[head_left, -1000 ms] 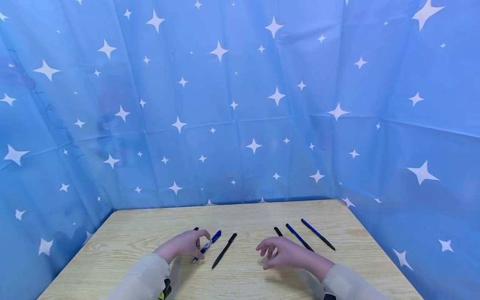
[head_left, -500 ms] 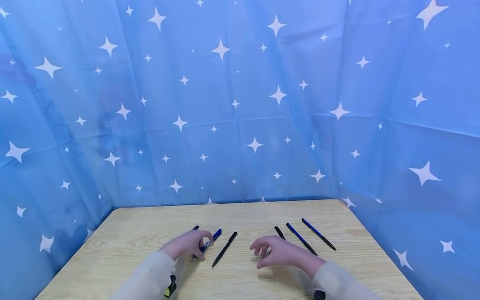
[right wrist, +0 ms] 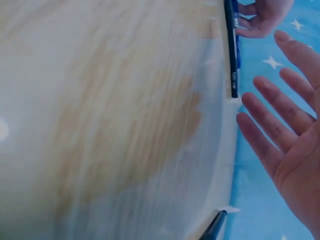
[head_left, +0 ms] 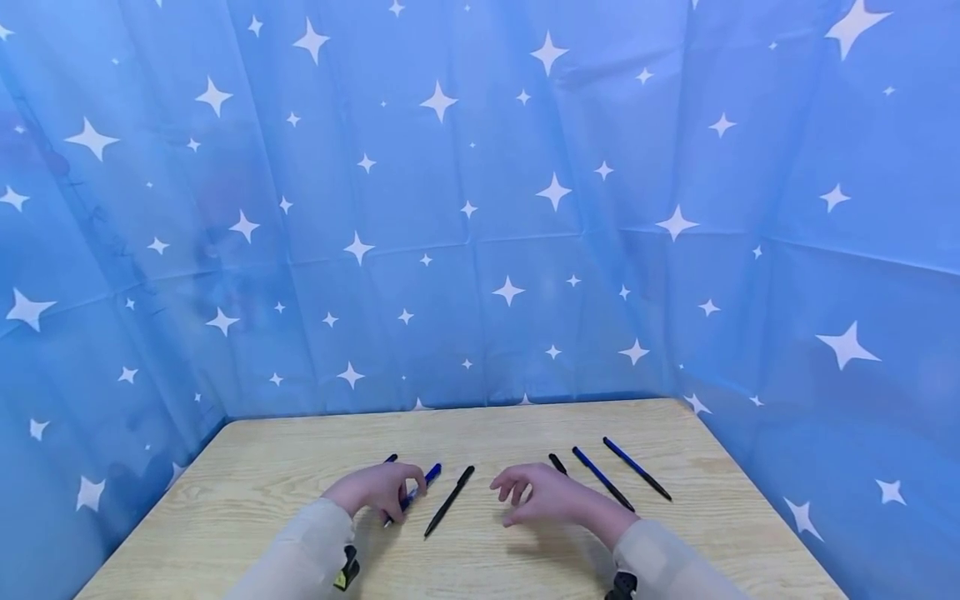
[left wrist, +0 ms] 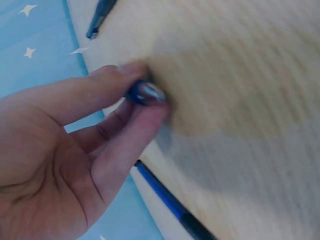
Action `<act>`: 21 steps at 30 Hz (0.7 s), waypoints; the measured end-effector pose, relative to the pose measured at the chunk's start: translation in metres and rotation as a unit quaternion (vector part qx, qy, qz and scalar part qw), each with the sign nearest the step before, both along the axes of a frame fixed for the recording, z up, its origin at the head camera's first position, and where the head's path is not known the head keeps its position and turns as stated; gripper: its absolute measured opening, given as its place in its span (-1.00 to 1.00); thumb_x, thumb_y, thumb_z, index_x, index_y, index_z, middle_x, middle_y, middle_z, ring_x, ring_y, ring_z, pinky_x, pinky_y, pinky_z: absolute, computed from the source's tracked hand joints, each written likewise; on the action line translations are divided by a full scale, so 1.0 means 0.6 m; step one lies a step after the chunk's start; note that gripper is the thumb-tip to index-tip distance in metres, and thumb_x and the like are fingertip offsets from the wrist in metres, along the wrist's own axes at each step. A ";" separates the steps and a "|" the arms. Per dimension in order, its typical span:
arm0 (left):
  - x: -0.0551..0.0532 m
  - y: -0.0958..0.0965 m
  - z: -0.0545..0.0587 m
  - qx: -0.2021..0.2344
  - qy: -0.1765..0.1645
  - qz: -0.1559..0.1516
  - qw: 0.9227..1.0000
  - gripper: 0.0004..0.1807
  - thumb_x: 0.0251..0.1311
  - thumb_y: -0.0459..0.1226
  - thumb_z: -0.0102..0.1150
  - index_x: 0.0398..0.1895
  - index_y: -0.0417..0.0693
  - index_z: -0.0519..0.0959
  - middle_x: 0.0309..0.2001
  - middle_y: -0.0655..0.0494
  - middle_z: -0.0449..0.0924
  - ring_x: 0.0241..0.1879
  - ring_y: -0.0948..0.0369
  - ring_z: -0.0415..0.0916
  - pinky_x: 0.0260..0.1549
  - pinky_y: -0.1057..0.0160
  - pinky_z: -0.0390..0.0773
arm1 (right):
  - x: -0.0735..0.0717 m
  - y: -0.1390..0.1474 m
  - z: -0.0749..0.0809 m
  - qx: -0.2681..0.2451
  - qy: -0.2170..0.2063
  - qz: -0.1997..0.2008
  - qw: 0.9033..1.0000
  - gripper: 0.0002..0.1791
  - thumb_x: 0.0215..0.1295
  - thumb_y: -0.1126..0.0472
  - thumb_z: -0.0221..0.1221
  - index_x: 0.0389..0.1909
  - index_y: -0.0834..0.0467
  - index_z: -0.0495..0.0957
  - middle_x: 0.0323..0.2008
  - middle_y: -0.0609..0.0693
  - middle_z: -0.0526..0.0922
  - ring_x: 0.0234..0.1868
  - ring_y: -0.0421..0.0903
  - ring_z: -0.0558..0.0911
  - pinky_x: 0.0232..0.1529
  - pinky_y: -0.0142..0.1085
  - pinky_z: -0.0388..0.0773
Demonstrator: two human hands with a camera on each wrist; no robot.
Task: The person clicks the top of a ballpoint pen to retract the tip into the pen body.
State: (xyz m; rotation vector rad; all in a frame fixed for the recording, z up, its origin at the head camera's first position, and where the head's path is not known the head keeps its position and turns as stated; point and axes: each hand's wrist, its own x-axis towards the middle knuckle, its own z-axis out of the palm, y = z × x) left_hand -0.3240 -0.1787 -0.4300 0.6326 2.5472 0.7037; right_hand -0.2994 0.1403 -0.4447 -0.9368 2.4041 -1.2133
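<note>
My left hand (head_left: 375,490) pinches a blue-and-white pen (head_left: 432,474) low over the table. In the left wrist view the thumb and fingertips meet round this pen (left wrist: 150,93), which points almost end-on at the camera. Just right of that hand lies a black pen (head_left: 450,502). Partly hidden behind the same hand is another dark pen (head_left: 391,457). My right hand (head_left: 547,496) hovers over the table with relaxed, spread fingers and holds nothing. It partly covers a black pen (head_left: 557,463). Two blue-and-black pens, an inner one (head_left: 602,477) and an outer one (head_left: 637,468), lie to its right.
The light wooden table (head_left: 495,567) has a far edge (head_left: 300,418) against a blue star-print curtain (head_left: 480,333). More of this curtain hangs along both sides.
My right hand has drifted left, uncovering more of the pens on that side. The left hand keeps its pinch on the blue-and-white pen, which has shifted slightly toward me.
</note>
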 end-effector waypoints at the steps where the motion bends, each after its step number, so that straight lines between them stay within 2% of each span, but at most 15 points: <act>1: 0.001 0.001 0.003 -0.004 0.003 -0.003 1.000 -0.48 -0.11 -0.64 0.38 -0.08 -0.03 0.55 -0.35 -0.03 0.44 -0.55 0.17 0.49 -0.60 0.19 0.61 | -0.001 0.000 0.002 0.000 0.001 -0.001 1.000 -0.51 0.18 0.23 0.37 0.14 0.20 0.53 -0.11 0.07 0.62 -0.15 -0.05 0.60 -0.17 -0.29 0.57; 9: 0.009 0.011 0.026 -0.025 0.024 -0.024 0.999 -0.42 -0.07 -0.65 0.33 0.01 0.01 0.54 -0.32 0.02 0.46 -0.51 0.18 0.46 -0.57 0.17 0.59 | -0.017 -0.005 0.009 -0.008 0.033 -0.019 0.999 -0.53 0.18 0.16 0.38 0.13 0.06 0.55 -0.11 0.04 0.63 -0.13 -0.05 0.60 -0.15 -0.25 0.56; 16: 0.017 0.027 0.043 -0.019 0.050 -0.046 0.998 -0.42 -0.05 -0.66 0.28 0.02 0.03 0.51 -0.29 0.09 0.48 -0.53 0.22 0.47 -0.58 0.23 0.56 | -0.024 -0.007 0.022 -0.058 0.025 -0.039 0.997 -0.51 0.22 0.13 0.35 0.17 0.09 0.53 -0.08 0.11 0.63 -0.09 0.01 0.61 -0.09 -0.16 0.56; 21: 0.024 0.042 0.050 -0.016 0.061 -0.062 0.996 -0.43 -0.04 -0.68 0.25 -0.02 0.05 0.49 -0.29 0.15 0.49 -0.58 0.25 0.44 -0.61 0.30 0.51 | -0.022 -0.007 0.030 -0.085 0.026 -0.054 0.995 -0.52 0.24 0.15 0.33 0.18 0.11 0.52 -0.06 0.13 0.62 -0.10 -0.02 0.62 -0.08 -0.14 0.57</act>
